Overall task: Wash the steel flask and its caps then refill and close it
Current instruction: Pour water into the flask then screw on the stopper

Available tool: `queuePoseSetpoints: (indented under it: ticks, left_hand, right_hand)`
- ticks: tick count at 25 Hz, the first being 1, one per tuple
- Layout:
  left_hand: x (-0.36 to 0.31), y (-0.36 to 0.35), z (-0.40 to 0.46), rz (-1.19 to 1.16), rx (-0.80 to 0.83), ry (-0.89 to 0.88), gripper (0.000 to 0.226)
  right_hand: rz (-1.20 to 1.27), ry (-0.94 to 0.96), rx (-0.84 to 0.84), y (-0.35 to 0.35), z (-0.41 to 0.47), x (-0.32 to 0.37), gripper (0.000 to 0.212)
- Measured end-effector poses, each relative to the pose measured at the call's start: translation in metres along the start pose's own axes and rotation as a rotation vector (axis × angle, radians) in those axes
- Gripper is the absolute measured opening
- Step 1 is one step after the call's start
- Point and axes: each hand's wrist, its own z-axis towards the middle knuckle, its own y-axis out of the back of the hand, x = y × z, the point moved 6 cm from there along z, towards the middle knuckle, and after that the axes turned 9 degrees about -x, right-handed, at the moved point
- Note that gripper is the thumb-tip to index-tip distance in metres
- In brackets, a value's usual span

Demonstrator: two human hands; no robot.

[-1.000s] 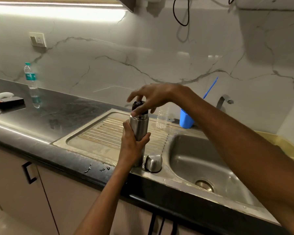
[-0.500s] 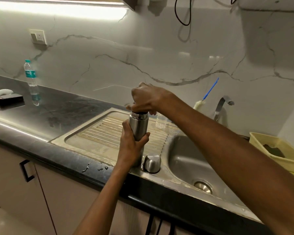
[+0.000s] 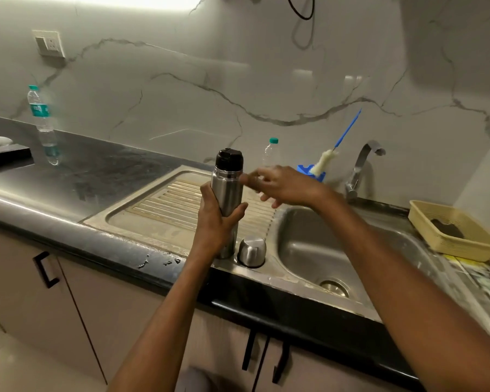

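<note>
The steel flask stands upright on the sink's draining board, near the front edge. My left hand grips its body around the middle. A black inner cap sits on the flask's mouth. My right hand hovers just right of the flask's neck, blurred, fingers loosely spread and holding nothing. The steel outer cap stands upside down on the sink rim beside the flask's base.
The sink bowl lies to the right, with a tap behind it. A blue cup with a bottle brush and a small plastic bottle stand at the back. A yellow basket sits far right; another water bottle stands far left.
My right hand has come off the black cap and moved down to the right of the flask's neck. The cap stays on the flask. My left hand keeps its grip.
</note>
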Motion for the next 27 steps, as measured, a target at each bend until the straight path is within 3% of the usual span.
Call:
queuePoseSetpoints:
  ticks: [4, 7, 10, 14, 21, 27]
  left_hand:
    - [0.002, -0.001, 0.0, 0.008, 0.019, -0.01, 0.071]
    - [0.003, -0.001, 0.001, 0.018, 0.02, 0.01, 0.074]
    - [0.004, -0.002, 0.001, 0.017, 0.028, 0.026, 0.076]
    - [0.002, 0.0, 0.001, -0.006, 0.019, 0.041, 0.072]
    - [-0.008, -0.001, 0.001, -0.042, -0.003, 0.038, 0.068]
    - [-0.021, -0.015, -0.012, -0.049, 0.027, 0.016, 0.069]
  right_hand:
    - [-0.121, -0.09, 0.291, -0.045, -0.029, -0.037, 0.086]
    - [-0.226, -0.096, 0.359, -0.076, -0.04, -0.043, 0.088]
    - [-0.263, -0.048, 0.311, -0.09, -0.036, -0.043, 0.072]
    - [-0.178, -0.056, 0.239, -0.056, -0.03, -0.047, 0.055]
    - [0.064, 0.031, -0.078, 0.074, -0.015, -0.007, 0.064]
    - [-0.015, 0.18, -0.029, 0.131, -0.008, 0.049, 0.068]
